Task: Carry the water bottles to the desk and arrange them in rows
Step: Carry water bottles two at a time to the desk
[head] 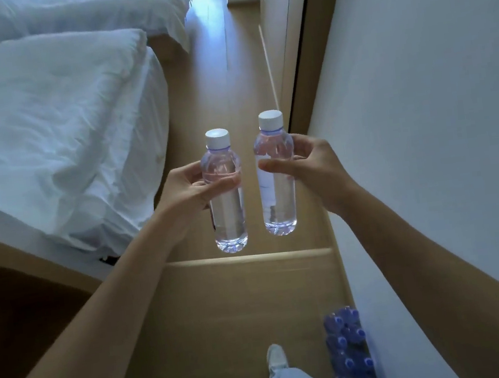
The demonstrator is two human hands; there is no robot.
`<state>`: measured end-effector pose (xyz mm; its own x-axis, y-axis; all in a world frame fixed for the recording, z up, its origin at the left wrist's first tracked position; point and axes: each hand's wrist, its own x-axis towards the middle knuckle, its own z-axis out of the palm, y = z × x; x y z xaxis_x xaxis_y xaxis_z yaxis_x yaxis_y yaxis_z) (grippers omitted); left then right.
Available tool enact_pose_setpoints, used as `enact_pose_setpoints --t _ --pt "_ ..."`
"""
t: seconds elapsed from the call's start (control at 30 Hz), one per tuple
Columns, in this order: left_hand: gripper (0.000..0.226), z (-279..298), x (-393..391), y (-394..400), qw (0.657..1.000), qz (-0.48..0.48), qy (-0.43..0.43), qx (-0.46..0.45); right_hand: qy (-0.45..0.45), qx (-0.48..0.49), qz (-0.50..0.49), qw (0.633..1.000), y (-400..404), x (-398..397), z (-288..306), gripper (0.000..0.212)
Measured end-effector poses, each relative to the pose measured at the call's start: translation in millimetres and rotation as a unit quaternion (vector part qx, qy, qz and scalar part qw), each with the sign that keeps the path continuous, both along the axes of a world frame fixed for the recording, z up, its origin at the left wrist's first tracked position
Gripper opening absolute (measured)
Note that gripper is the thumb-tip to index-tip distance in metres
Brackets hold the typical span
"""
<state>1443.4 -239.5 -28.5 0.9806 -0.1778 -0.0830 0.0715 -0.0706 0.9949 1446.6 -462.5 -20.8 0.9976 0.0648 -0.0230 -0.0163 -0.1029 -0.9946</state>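
Camera count: one head-worn wide-angle view is covering the scene; no second view is sharing any part of it.
Position: the camera is sitting above the person's outstretched forearms, at head height.
Direction: it is facing forward and steeply down along a wooden floor (214, 76) between a bed (52, 126) at frame left and a white wall (428, 108) at frame right.
Proximity: the left hand (187, 194) and right hand (308, 165) are appearing close, near frame centre.
Lower edge: the person's shoe (276, 358) and a pack of bottles (351, 354) are showing almost straight below.
Distortion: straight edges are bowing toward the frame margins.
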Motion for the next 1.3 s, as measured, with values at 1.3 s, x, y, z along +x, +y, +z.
enact_pose_setpoints --t 1.3 --pt "0.036 28.1 1121.4 -36.8 0.999 0.018 -0.047 0.008 -0.007 0.027 -0.018 0.999 -29.5 1111.5 25.5 0.035"
